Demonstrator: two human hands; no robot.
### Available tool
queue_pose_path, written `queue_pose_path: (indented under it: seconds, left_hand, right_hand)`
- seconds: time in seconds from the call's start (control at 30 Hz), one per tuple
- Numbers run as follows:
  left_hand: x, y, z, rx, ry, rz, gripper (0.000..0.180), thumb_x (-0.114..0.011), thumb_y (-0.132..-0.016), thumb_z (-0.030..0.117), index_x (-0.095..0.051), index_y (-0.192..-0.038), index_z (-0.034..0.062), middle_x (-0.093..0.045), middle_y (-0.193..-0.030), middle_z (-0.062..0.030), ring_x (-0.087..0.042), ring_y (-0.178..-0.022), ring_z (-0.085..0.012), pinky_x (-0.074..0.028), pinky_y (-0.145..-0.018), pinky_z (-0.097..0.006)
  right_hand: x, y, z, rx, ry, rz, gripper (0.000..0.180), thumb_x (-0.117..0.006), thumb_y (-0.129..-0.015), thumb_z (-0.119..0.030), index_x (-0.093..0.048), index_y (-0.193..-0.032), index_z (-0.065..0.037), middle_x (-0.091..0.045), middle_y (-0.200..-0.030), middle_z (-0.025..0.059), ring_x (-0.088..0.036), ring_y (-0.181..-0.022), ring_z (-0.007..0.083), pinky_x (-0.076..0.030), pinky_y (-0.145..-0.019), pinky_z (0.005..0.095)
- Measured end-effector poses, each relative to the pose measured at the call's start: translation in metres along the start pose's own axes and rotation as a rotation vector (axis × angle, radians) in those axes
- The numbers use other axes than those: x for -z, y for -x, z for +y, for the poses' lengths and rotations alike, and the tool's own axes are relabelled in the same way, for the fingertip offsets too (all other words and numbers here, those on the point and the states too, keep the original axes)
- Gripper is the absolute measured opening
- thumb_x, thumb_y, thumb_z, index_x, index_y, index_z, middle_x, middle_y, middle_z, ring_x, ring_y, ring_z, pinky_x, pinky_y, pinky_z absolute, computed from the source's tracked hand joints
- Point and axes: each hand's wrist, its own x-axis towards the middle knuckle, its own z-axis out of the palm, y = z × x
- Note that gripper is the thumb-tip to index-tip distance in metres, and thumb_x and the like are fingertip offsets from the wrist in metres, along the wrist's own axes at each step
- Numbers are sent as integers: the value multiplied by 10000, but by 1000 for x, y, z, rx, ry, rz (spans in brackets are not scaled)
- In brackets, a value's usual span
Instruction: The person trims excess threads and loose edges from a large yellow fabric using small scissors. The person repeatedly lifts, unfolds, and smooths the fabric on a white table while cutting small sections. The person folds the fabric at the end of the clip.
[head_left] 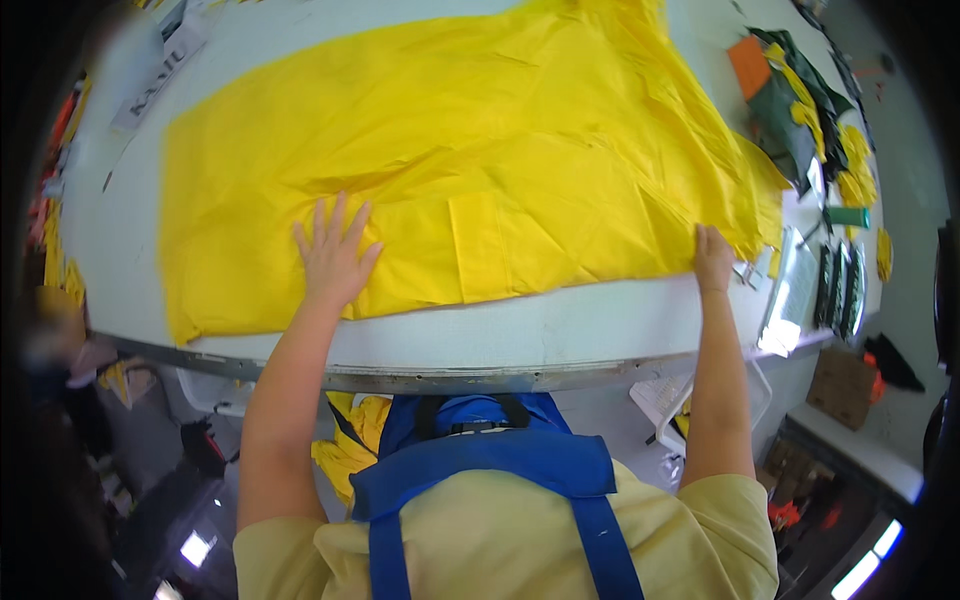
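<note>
A large yellow garment (560, 160) of smooth, creased fabric lies spread over the white table, with a flap-like strip sewn near its front edge. My left hand (335, 255) rests flat on it, fingers spread, left of that strip. At the garment's right front edge, my right hand (711, 258) is closed with the fabric edge pinched in its fingers. Wrinkles run across the cloth between the two hands, and its far part reaches beyond the top of the view.
The white table (450, 338) has a metal front edge. Dark green, orange and yellow cloth pieces (785, 110) lie at the far right, near a green cylinder (848, 217) and a clear ruler-like strip (790, 290). A white printed box (160, 70) stands far left. Yellow fabric (350, 440) hangs below the edge.
</note>
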Motion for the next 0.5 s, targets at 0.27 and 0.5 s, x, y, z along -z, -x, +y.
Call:
queue_pose_path:
  seconds: [0.27, 0.5]
  left_hand:
    - [25, -1, 38, 8, 226, -61, 589, -553, -849, 454, -411, -1378, 236, -264, -1495, -84, -184, -1392, -317, -56, -1093, -601]
    - [-5, 56, -74, 288, 542, 421, 573, -672, -801, 239, -449, -1308, 93, -420, -1368, -165, -382, -1260, -353, -276, -1067, -450]
  right_hand:
    - [17, -20, -7, -198, 131, -90, 373, -506, -913, -316, -548, -1196, -77, -561, -1192, 183, -536, -1054, 368, -435, -881, 435]
    - [-15, 24, -196, 346, 111, -74, 506, -416, -955, -382, -325, -1429, -232, -239, -1502, 99, -179, -1387, 343, -165, -1058, 611]
